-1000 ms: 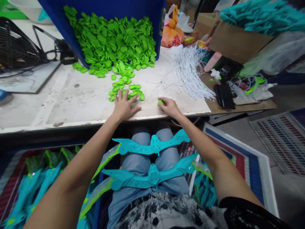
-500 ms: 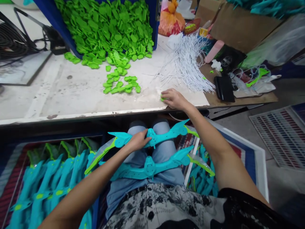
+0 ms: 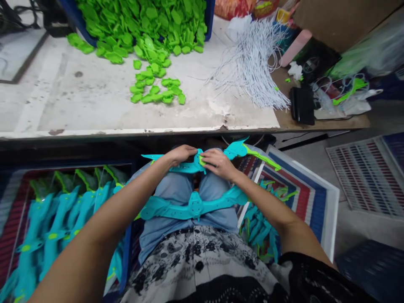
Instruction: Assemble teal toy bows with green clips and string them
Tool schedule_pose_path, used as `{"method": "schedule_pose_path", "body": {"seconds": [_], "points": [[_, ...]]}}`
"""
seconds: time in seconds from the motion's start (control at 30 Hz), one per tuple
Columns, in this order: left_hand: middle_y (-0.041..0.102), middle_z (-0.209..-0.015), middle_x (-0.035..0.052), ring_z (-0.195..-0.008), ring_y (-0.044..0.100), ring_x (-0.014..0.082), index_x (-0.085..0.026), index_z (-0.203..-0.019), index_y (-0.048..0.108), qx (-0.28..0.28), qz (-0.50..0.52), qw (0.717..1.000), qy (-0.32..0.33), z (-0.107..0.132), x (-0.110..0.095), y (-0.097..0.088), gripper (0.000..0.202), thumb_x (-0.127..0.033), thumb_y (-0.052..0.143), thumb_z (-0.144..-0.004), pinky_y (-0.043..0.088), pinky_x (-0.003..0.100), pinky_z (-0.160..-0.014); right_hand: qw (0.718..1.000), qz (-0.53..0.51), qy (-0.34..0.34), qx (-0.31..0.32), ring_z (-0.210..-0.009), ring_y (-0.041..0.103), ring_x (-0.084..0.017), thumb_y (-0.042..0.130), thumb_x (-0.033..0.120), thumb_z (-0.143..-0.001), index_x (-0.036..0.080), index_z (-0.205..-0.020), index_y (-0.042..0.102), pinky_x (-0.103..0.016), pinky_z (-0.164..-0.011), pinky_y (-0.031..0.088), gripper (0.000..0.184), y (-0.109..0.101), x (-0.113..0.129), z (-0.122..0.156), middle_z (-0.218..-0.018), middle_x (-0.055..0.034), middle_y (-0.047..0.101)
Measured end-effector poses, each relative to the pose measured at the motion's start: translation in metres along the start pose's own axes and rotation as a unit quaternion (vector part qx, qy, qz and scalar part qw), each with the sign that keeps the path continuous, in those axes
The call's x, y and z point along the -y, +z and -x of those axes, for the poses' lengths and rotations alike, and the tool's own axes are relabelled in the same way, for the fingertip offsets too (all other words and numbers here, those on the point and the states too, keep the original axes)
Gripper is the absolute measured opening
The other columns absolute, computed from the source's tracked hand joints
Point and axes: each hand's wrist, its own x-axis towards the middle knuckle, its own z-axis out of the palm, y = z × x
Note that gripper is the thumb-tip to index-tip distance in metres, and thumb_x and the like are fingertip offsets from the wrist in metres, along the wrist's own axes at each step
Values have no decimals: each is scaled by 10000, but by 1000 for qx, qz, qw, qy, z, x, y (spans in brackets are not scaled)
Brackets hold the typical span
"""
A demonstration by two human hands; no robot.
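Observation:
A turquoise plastic toy bow (image 3: 236, 147) with lime-green tips lies across my knees. My left hand (image 3: 179, 155) is closed around it just left of its middle. At the bow's centre, my right hand (image 3: 219, 163) pinches a small green plastic piece (image 3: 202, 160) against the hub. A second turquoise bow (image 3: 176, 211) rests on my thighs, nearer my body, touched by neither hand. My right forearm passes over its right end and hides part of it.
On the worktable (image 3: 94, 101) are loose green pieces (image 3: 158, 90), a blue bin (image 3: 209, 21) full of them, a bundle of white ties (image 3: 255, 63) and a black box-like object (image 3: 302, 106). Crates of turquoise bows (image 3: 63, 227) and turquoise parts (image 3: 261, 227) flank my legs.
My right hand has come from the table edge to the far bow's centre, bringing a small green piece. My left hand still holds that bow. The view has tilted down.

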Motion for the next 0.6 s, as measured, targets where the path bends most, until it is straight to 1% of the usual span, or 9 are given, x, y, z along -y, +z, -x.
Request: {"method": "schedule_pose_path", "body": {"seconds": [0.07,0.13,0.23,0.3,0.4,0.47,0.53,0.6], "points": [[669,-745,48,-728,576,159,-131,-781,685,7,41,999,-19,0,-1,1,344,-449,718,-655,439,279,-701,1000,-7,1,-10,-1046,574,-223,548,303,-900,191,-1012,699,-432,-923,489,219,9,-2,3,-1157,-89,682],[649,-716,41,-682,555,139,-126,-775,676,24,48,998,-15,1,-2,1,385,-484,730,-644,421,263,-665,1000,-15,1,-21,-1051,569,-220,559,296,-894,183,-1003,705,-422,-930,492,214,12,-5,1,-1139,-90,689],[579,-650,-3,-575,455,90,-122,-798,658,48,15,998,23,3,-2,1,461,-533,750,-611,340,225,-554,999,-19,21,-29,-1050,566,-222,585,299,-878,191,-971,715,-420,-926,496,193,13,-5,-1,-1090,-86,704],[516,-600,-34,-531,390,73,-126,-817,647,50,-13,998,40,4,-2,1,491,-538,770,-581,276,216,-500,998,-24,46,-31,-1049,574,-217,584,299,-878,201,-968,716,-418,-931,492,188,15,-2,1,-1093,-87,700],[455,-559,-52,-505,347,66,-130,-813,639,33,-50,997,46,6,-2,2,473,-516,774,-577,234,215,-471,993,-33,103,-39,-1067,591,-212,587,302,-872,203,-973,708,-405,-952,480,186,17,3,5,-1160,-100,669],[447,-556,-51,-505,346,66,-128,-800,638,22,-62,997,47,7,-2,4,443,-488,770,-580,236,216,-469,987,-37,154,-36,-1101,588,-221,640,295,-826,204,-968,694,-402,-969,467,177,17,5,4,-1193,-100,649],[479,-584,-40,-521,381,74,-125,-819,644,17,-53,997,49,7,-1,6,427,-461,761,-582,262,217,-480,976,-40,214,-16,-1105,591,-234,710,277,-744,208,-1005,656,-404,-953,471,275,14,5,-1,-1180,-90,649],[510,-613,-32,-539,413,82,-125,-852,655,18,-40,998,49,5,1,7,417,-434,748,-588,286,219,-494,964,-46,261,20,-1049,615,-232,743,257,-679,214,-1048,612,-389,-897,491,394,11,3,-8,-1119,-68,665]]}}
